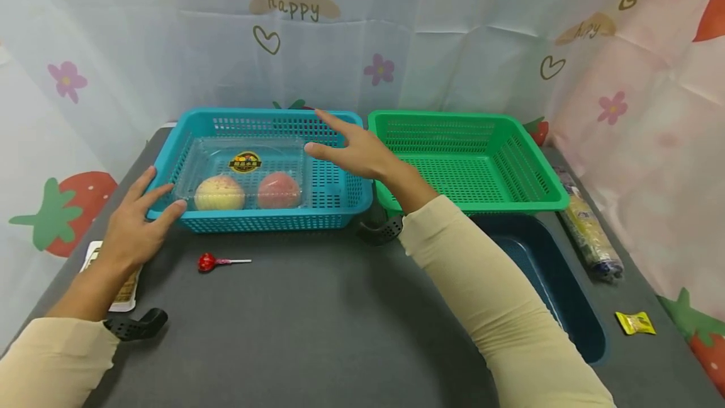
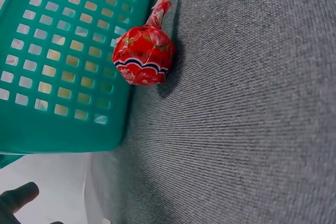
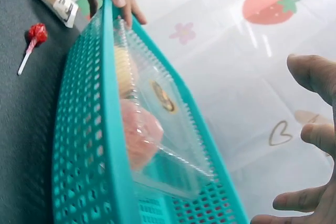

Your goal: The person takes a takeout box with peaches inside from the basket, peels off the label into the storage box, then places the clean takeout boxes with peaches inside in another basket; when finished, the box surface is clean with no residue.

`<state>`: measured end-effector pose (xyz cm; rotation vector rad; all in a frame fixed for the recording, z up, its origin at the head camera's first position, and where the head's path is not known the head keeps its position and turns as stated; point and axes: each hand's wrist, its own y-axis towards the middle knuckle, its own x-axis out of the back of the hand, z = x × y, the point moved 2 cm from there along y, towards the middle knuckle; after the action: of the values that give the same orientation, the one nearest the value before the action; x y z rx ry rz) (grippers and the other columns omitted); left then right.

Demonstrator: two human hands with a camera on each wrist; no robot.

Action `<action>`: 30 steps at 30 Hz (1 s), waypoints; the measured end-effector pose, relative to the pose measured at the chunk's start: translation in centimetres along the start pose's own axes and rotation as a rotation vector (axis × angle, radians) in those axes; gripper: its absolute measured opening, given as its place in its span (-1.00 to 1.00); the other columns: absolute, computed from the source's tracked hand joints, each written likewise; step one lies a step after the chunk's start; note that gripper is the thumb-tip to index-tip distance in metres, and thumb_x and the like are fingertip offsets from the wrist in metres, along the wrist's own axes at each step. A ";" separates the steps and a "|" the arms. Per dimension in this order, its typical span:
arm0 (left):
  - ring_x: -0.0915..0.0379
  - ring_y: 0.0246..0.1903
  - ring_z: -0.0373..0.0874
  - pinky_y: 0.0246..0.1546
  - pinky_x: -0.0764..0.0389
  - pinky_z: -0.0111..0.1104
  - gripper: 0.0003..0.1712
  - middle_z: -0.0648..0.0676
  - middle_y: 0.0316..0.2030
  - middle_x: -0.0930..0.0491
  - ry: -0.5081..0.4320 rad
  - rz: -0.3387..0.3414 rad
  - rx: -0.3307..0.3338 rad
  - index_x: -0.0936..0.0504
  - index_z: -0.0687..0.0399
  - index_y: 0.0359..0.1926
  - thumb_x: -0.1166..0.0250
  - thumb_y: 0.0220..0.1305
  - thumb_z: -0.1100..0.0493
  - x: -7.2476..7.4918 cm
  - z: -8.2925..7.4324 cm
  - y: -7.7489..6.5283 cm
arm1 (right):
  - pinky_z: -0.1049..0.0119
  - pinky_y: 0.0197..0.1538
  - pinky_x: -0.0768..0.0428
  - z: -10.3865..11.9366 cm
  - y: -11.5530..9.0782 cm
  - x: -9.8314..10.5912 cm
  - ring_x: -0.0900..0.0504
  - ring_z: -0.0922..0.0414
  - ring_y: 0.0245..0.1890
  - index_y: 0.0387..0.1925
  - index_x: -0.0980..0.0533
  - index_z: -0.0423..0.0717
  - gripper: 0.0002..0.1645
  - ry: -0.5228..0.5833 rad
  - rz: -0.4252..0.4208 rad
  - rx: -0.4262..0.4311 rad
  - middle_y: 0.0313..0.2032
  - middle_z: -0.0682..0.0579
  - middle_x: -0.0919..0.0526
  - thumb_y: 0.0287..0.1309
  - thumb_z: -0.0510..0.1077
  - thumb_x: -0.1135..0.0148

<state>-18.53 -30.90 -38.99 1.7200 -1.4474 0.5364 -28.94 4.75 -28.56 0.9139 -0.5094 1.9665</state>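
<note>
Blue openwork plastic basket (image 1: 272, 222) on a grey worktop (image 1: 294, 332), with a clear plastic box (image 1: 252, 176) of two round fruits (image 1: 279, 190), one yellowish and one pink, inside it toward the left. Left hand (image 1: 136, 225) at the basket's left rim and right hand (image 1: 357, 147) above its right end, both with fingers spread apart. Red-wrapped lollipop (image 1: 206, 262) just in front, green basket (image 1: 481, 207) to the right.

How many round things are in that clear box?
2: a yellowish one on the left and a pink one on the right, both inside the clear box. It is see-through, so none seem hidden.
</note>
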 end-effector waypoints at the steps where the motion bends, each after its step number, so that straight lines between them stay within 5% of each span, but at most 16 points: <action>1: 0.20 0.38 0.34 0.16 0.08 0.39 -0.31 0.16 0.49 0.15 0.000 -0.002 0.001 -0.32 0.42 0.30 -0.03 0.43 -0.09 -0.1 0.0 0.0 | -0.09 0.24 -0.29 -0.1 0.2 -0.3 -0.28 -0.01 0.30 0.49 0.06 0.45 -0.07 0.004 0.006 -0.003 0.46 0.14 -0.05 0.17 0.45 -0.03; 9: 0.17 0.37 0.36 0.16 0.06 0.39 -0.32 0.16 0.49 0.13 0.006 -0.011 0.010 -0.34 0.42 0.28 -0.02 0.43 -0.09 -0.3 0.0 -0.1 | -0.13 0.28 -0.20 -1.0 2.1 -2.7 -0.06 -0.01 0.41 0.50 0.02 0.34 -0.05 0.073 0.043 -0.041 0.47 0.10 -0.01 0.18 0.39 -0.10; 22: 0.18 0.37 0.36 0.17 0.04 0.38 -0.28 0.18 0.49 0.14 0.024 -0.015 0.032 -0.29 0.40 0.32 -0.01 0.43 -0.11 -0.2 0.1 -0.1 | -0.02 0.21 -0.34 -1.4 4.3 -5.9 -0.15 0.01 0.37 0.51 0.04 0.29 -0.05 0.116 0.112 -0.096 0.47 0.08 -0.02 0.21 0.29 -0.16; 25: 0.17 0.37 0.37 0.17 0.04 0.37 -0.29 0.17 0.49 0.13 0.017 -0.018 0.028 -0.29 0.40 0.33 -0.02 0.42 -0.10 -0.3 0.1 -0.1 | 0.11 0.00 -0.48 -1.5 4.5 -6.2 -0.33 0.07 0.21 0.51 0.04 0.32 -0.04 0.115 0.123 -0.121 0.47 0.06 -0.03 0.20 0.30 -0.18; 27: 0.17 0.37 0.36 0.18 0.05 0.36 -0.29 0.17 0.49 0.12 0.012 -0.025 0.024 -0.29 0.40 0.33 -0.02 0.42 -0.10 -0.3 0.0 -0.1 | 0.22 -0.26 -0.48 -1.7 4.7 -6.4 -0.46 0.13 -0.16 0.51 0.05 0.35 -0.03 0.126 0.136 -0.144 0.47 0.05 -0.02 0.19 0.29 -0.20; 30: 0.15 0.38 0.34 0.20 0.06 0.34 -0.30 0.16 0.49 0.11 0.005 -0.040 0.018 -0.30 0.39 0.32 -0.03 0.42 -0.09 -0.4 0.0 0.0 | 0.20 -0.47 -0.31 -2.1 4.8 -6.7 -0.27 0.15 -0.50 0.50 0.08 0.43 -0.02 0.141 0.156 -0.188 0.47 0.04 -0.01 0.19 0.27 -0.22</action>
<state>-18.66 -30.67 -39.33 1.7569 -1.4057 0.5325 -31.59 -0.13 -35.03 0.6294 -0.6885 2.0642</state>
